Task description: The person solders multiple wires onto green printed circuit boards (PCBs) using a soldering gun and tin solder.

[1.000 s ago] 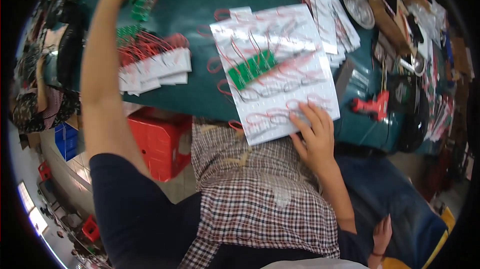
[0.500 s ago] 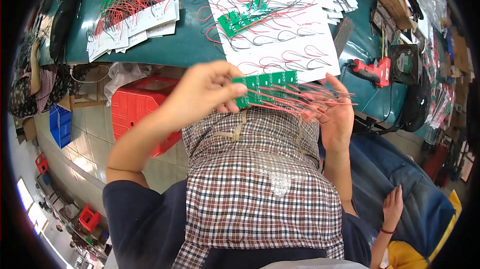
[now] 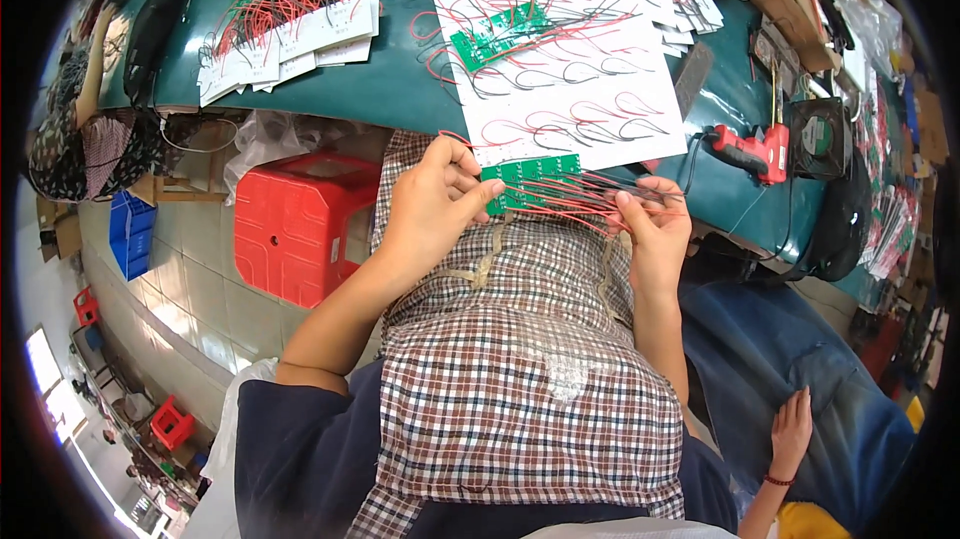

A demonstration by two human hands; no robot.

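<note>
Between my hands, just past the table's near edge, is a green circuit board panel (image 3: 540, 169) with red and black wires (image 3: 570, 201) running off to the right. My left hand (image 3: 440, 194) pinches the panel's left end between thumb and fingers. Closed on the wire bundle toward its far ends is my right hand (image 3: 655, 224). Beyond them lies a large white sheet (image 3: 600, 144) on the table, with rows of looped red and black wires. Another green circuit board (image 3: 497, 36) with wires rests on that sheet.
At the left of the green table (image 3: 400, 89) lie wired boards with white paper strips (image 3: 290, 39). A red glue gun (image 3: 768, 151) stands at the right beside a black fan (image 3: 815, 134). Below left is a red stool (image 3: 290, 229). Another person's hand (image 3: 792, 429) rests at lower right.
My right hand has closed from spread fingers onto the wires, which are now drawn together. The left hand still holds the panel, and the view has shifted slightly.
</note>
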